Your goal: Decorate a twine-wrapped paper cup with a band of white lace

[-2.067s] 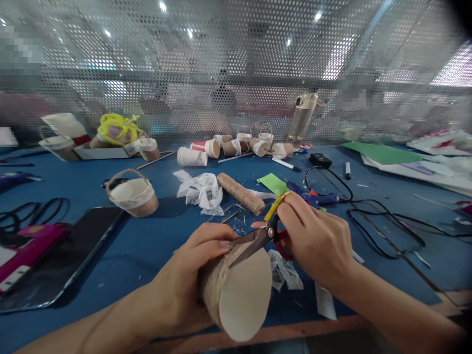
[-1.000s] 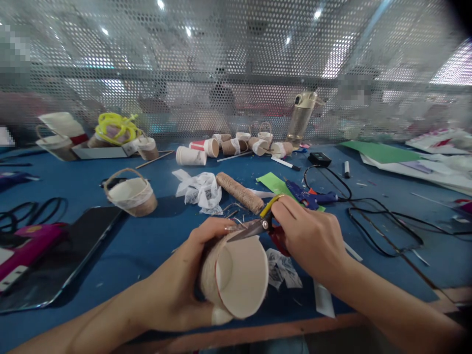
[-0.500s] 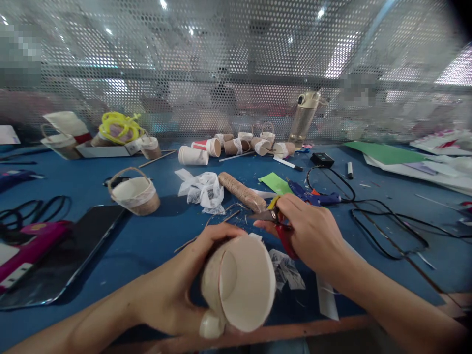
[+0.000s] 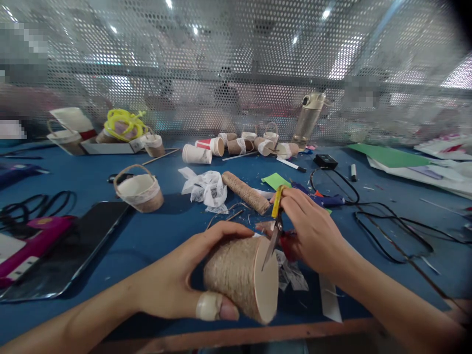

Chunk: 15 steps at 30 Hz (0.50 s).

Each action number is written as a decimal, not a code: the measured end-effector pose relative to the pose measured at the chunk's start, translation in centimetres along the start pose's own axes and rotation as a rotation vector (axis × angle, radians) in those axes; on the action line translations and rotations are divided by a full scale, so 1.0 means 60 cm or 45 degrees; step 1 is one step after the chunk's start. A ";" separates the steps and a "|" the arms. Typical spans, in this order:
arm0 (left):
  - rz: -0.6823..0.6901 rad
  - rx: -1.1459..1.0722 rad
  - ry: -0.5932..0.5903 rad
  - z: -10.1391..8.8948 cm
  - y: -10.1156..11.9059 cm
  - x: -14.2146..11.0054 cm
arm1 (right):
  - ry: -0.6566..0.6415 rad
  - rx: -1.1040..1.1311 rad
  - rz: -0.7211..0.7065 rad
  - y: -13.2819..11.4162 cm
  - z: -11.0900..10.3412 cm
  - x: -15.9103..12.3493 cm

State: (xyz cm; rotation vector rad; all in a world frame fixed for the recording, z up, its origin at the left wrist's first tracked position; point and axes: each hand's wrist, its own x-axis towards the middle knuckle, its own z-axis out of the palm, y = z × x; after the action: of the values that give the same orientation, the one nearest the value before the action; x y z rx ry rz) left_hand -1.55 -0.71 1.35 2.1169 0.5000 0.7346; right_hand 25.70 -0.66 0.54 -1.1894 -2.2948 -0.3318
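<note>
My left hand [image 4: 173,278], its thumb wrapped in a pale bandage, is closed around a paper cup [image 4: 232,275] wound with brown twine. The cup lies on its side with its pale inside facing right. In my right hand [image 4: 313,236] are scissors [image 4: 277,227] with yellow and red handles. Their blades point down across the cup's mouth; whether they touch the rim I cannot tell. Just beyond the hands lies a roll of twine [image 4: 245,192], with crumpled white lace fabric [image 4: 206,189] to its left.
A small twine basket [image 4: 142,191] and a black tray [image 4: 81,250] with a magenta glue gun [image 4: 40,241] sit to the left. At right are a blue glue gun [image 4: 332,200] and black cables [image 4: 391,231]. Cups, small baskets and a bottle [image 4: 309,120] line the back.
My left hand has turned the cup so its twine-covered side shows more and its mouth faces right. The scissors have swung from pointing left to pointing down at the cup's mouth.
</note>
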 end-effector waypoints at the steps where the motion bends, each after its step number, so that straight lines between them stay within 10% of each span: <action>1: -0.006 -0.019 -0.009 0.001 -0.001 -0.001 | 0.015 -0.001 -0.012 0.000 0.001 0.000; 15: 0.032 -0.100 -0.153 0.007 -0.004 0.006 | 0.261 -0.082 -0.181 -0.010 0.004 0.005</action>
State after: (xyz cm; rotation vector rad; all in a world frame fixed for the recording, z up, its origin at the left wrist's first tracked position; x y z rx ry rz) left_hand -1.00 -0.61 1.05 2.0824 0.3742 0.6267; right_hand 24.99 -0.69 0.53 -0.9758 -2.2070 -0.5576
